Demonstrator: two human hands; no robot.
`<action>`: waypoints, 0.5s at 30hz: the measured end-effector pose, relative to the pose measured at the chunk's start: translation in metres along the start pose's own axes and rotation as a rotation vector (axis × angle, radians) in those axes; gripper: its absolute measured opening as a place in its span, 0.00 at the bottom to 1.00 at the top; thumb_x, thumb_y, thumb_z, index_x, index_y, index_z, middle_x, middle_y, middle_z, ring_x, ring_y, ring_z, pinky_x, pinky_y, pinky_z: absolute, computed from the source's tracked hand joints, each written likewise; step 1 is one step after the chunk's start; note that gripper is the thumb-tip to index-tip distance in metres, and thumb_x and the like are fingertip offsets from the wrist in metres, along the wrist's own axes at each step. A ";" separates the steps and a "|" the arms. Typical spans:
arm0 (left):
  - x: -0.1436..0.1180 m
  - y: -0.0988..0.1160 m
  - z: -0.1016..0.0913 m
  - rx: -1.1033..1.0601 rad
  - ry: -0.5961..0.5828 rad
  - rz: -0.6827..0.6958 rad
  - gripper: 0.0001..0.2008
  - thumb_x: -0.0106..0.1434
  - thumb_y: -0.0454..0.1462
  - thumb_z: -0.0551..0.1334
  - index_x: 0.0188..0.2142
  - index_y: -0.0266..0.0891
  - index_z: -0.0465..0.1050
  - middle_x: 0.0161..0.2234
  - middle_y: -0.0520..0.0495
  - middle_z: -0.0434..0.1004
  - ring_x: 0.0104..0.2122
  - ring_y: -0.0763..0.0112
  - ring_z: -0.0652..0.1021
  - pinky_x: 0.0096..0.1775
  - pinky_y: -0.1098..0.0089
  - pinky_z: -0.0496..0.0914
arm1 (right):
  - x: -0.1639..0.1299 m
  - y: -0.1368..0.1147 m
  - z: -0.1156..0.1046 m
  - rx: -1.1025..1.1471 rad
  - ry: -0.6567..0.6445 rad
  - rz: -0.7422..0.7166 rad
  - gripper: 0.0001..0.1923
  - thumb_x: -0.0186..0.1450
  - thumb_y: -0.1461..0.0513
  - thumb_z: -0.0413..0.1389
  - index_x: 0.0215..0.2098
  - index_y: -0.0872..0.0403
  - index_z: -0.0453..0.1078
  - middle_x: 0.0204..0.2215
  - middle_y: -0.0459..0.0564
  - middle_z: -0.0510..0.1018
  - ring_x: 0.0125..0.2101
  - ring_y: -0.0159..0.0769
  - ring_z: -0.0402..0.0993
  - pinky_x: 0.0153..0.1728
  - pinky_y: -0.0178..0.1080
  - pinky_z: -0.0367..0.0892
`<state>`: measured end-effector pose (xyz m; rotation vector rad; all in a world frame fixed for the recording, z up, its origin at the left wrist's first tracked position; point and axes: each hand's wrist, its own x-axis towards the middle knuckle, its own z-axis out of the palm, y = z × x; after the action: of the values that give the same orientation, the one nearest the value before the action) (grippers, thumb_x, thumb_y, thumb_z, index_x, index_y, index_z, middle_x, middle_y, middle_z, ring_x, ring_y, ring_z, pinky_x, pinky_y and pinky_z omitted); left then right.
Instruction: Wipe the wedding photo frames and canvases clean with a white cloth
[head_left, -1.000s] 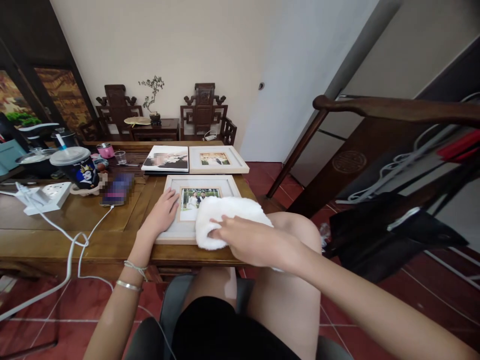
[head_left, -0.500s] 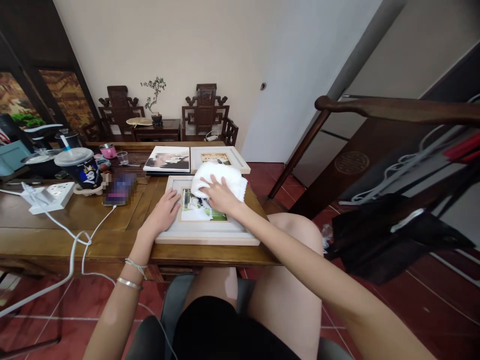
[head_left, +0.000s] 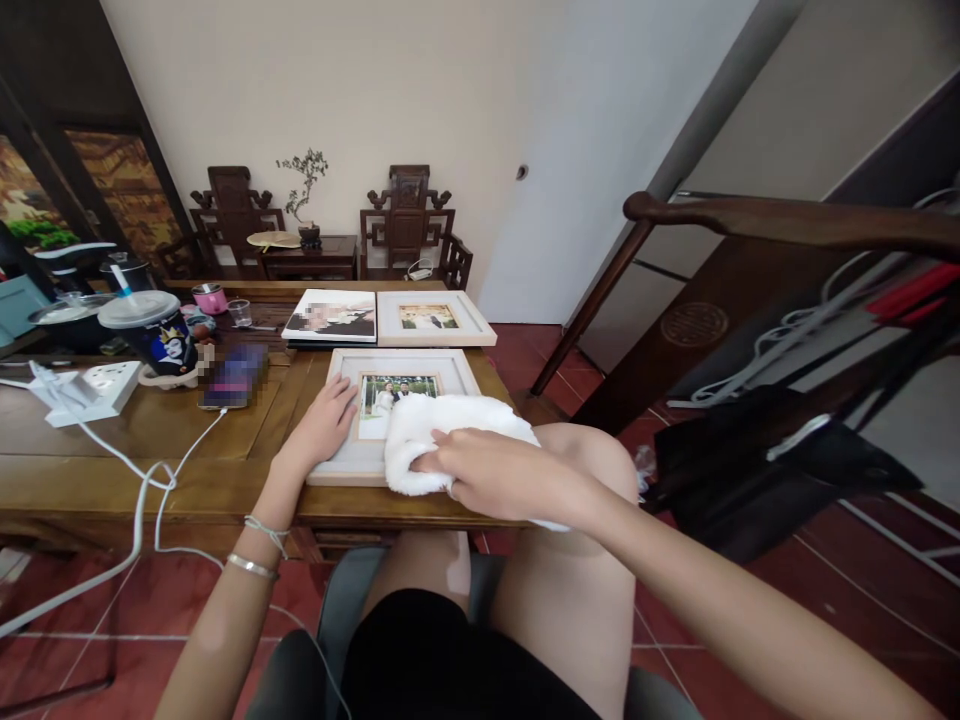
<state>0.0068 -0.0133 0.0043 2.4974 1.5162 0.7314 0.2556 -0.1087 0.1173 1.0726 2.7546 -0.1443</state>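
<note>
White cloth (head_left: 450,435) + right hand (head_left: 499,475) cover the near right part of the picture frame (head_left: 341,455); photo's lower right hidden. Left hand (head_left: 324,425) hides some of the frame's left border. Phone (head_left: 234,377) and album cover (head_left: 330,318) blurred, no detail. Cup (head_left: 154,330) print too small to read. Cable (head_left: 142,500) cut by left edge. Right forearm runs off the bottom right corner.
</note>
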 end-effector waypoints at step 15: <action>-0.001 0.002 -0.002 0.009 -0.018 -0.001 0.24 0.69 0.40 0.48 0.59 0.31 0.66 0.63 0.34 0.63 0.67 0.55 0.57 0.65 0.52 0.55 | 0.112 0.070 0.032 -0.160 0.360 0.231 0.19 0.69 0.56 0.57 0.56 0.54 0.66 0.55 0.55 0.70 0.49 0.45 0.72 0.47 0.53 0.70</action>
<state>0.0067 -0.0149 0.0067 2.5026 1.5174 0.7019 0.2264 0.0110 0.0613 1.4828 2.8477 0.3269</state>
